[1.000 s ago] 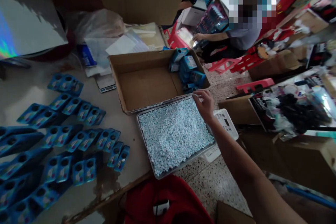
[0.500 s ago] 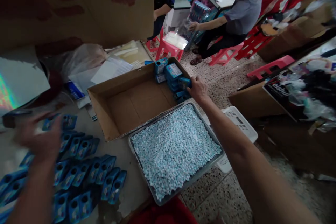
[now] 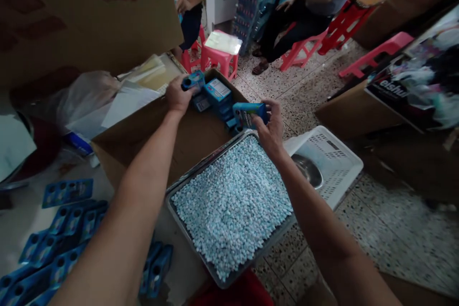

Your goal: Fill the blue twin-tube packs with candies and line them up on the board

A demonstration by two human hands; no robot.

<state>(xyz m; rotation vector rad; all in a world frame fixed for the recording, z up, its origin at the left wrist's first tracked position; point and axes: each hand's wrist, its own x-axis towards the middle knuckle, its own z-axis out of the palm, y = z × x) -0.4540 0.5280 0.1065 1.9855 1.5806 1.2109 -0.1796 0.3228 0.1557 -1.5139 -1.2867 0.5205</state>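
My right hand (image 3: 271,127) grips a small blue printed box (image 3: 245,114), raised over the right end of an open cardboard carton (image 3: 143,136). At the carton's far corner my left hand (image 3: 178,96) is closed on another blue box (image 3: 195,80), which has a dark round hole in its face. More blue boxes (image 3: 217,92) lie stacked in the carton between the two hands. Below them, a tray (image 3: 172,210) heaped with small pale blue and white pellets (image 3: 233,201) stands against the carton's near side.
Several blue boxes with round holes (image 3: 68,191) stand in rows at left, partly behind my left forearm. A white plastic basket (image 3: 344,162) with a metal bowl (image 3: 307,170) is right of the tray. Two people sit beyond, near pink stools (image 3: 222,60). A large carton (image 3: 82,24) rises at upper left.
My left hand has moved from above the rows at left to the carton's far corner and closed on a box there. My right hand has lifted a box from the carton's right end.
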